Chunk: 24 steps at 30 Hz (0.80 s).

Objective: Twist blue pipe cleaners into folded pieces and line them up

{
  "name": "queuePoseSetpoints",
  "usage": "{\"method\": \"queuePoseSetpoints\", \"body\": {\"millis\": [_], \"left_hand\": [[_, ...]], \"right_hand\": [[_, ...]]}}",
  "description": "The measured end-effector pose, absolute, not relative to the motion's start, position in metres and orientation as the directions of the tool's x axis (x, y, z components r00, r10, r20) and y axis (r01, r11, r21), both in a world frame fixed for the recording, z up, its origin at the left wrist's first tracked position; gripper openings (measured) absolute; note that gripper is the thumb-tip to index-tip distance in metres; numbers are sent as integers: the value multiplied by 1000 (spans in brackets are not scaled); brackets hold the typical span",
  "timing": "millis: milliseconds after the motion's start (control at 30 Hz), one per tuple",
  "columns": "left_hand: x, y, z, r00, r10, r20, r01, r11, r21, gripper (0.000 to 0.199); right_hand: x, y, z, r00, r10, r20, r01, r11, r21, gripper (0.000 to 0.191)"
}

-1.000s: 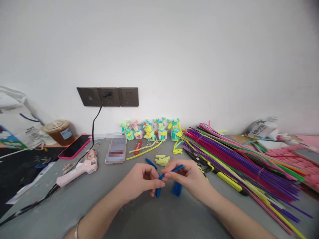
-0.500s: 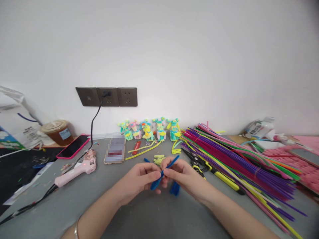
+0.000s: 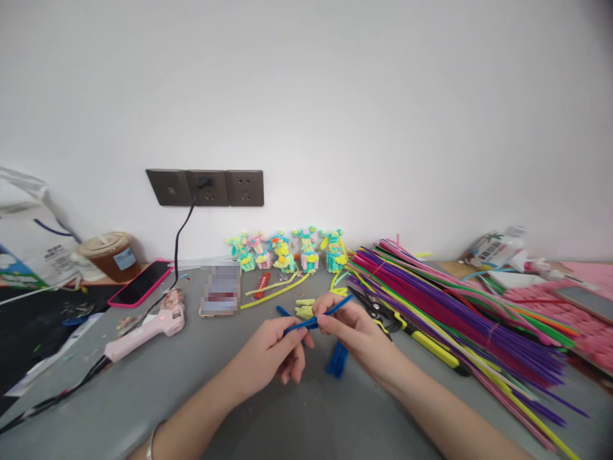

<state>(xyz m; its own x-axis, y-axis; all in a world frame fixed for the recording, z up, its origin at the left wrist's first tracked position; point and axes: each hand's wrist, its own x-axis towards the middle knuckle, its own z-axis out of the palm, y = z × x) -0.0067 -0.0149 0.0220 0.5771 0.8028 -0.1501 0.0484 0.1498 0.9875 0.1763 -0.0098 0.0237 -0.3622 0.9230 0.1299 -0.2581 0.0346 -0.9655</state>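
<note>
Left hand and right hand both pinch the blue pipe cleaner above the counter. Relative to it, pale yellow pieces lie just behind and a blue bundle lies in front, to the right.

We face a plain, pale grey-white wall that fills the upper half of our view, softly and evenly lit, brightest near the middle and dimming toward the upper right corner, with a faint pinkish tint at its right side. Low on it, left of centre, we see a row of three dark brown socket plates, a black plug in the middle one and its black cord hanging down to the matte grey work surface, whose far edge runs along the wall's foot.
</note>
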Motion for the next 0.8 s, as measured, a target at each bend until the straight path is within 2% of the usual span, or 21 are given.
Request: {"method": "queuePoseSetpoints", "body": {"millis": [300,433,567,800], "left_hand": [[-4,-18,28,603,785,-141,-44,210,977,42],[-4,-19,26,557,817,-152,-105,251,962,44],[-4,-17,25,499,859,-114,-74,173,982,41],[-2,-16,24,497,866,-50,67,19,998,41]], "right_hand": [[177,-10,24,-324,943,76,-248,-7,-969,25],[176,-9,25,-348,932,100,-263,6,-965,23],[176,-8,25,-331,939,92,-269,-1,-963,26],[174,-9,23,-357,934,23,-268,-78,-960,31]]}}
